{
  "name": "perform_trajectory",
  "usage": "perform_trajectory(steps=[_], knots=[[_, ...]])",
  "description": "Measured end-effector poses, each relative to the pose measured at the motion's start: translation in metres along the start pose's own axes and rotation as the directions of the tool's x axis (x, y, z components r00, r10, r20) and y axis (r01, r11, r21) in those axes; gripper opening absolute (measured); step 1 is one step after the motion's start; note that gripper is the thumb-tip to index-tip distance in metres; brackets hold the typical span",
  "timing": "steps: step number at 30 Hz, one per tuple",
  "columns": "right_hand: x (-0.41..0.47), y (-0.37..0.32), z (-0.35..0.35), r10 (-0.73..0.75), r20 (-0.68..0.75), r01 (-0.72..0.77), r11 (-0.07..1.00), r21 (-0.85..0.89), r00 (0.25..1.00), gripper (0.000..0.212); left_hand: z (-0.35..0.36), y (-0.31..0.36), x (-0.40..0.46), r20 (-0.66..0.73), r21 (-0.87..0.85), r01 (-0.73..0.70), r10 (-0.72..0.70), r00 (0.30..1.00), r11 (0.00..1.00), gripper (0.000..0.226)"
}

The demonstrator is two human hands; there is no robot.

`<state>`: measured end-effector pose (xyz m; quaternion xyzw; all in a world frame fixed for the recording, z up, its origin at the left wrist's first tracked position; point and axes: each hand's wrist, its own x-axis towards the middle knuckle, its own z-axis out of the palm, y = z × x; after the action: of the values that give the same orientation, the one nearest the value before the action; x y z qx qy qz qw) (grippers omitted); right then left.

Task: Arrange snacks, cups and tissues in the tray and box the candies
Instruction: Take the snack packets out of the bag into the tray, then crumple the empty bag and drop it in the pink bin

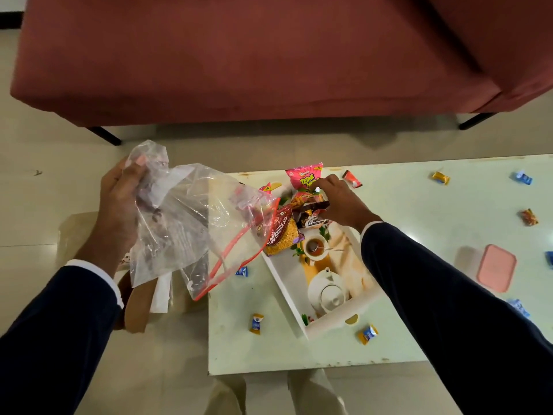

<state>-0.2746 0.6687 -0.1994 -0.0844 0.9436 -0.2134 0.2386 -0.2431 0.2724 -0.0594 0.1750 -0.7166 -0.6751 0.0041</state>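
A: What are the fingers doing?

B: The right hand [341,205] has its fingertips pinched on a dark peanut packet [314,217], setting it among the snacks at the far end of the white tray [287,283], centre of the frame. The left hand [119,211], left of centre, is closed on the bunched bottom of a clear zip bag [191,223] with a red seal, whose open mouth hangs toward the tray.

A: So which step is this?

B: I judge it's the snack step. A pink Tedhe Medhe packet [305,178] and a yellow Aloo Bhujia Sev packet [281,238] are already in the tray's upper end.

A: And next?

B: Release the peanut packet so it lies flat, clear of the others. Wrapped candies [256,323] lie scattered over the pale table [269,354], and the pink-lidded box [496,268] waits at the right edge. I see no cups or tissues.
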Motion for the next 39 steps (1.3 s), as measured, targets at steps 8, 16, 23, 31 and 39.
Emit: perform_trajectory(steps=[8,16,23,31,39], knots=[[-0.076,-0.035,-0.007,0.242,-0.342,-0.164,0.956,0.242,0.908,0.062,0.030,0.037,-0.023,-0.048,-0.267,0.147,-0.166,0.985,0.952,0.034],[-0.179,-0.104,-0.055,0.132,0.243,-0.258,0.111,0.960,0.961,0.057,0.071,0.075,-0.076,0.086,-0.407,0.384,-0.384,0.919,0.829,0.047],[-0.250,-0.075,-0.120,0.310,0.147,-0.083,-0.209,0.974,0.939,0.009,0.070,0.128,-0.144,0.339,-0.224,0.464,-0.378,0.861,0.857,0.034],[-0.333,-0.093,-0.144,0.490,-0.307,0.075,0.436,0.897,0.816,0.073,0.103,0.155,-0.222,0.367,-0.276,0.493,-0.383,0.848,0.825,0.018],[-0.406,-0.143,-0.106,0.073,-0.272,0.068,0.877,0.476,0.960,0.123,0.144,0.163,-0.308,0.621,-0.232,0.624,-0.380,0.685,0.746,0.032]])
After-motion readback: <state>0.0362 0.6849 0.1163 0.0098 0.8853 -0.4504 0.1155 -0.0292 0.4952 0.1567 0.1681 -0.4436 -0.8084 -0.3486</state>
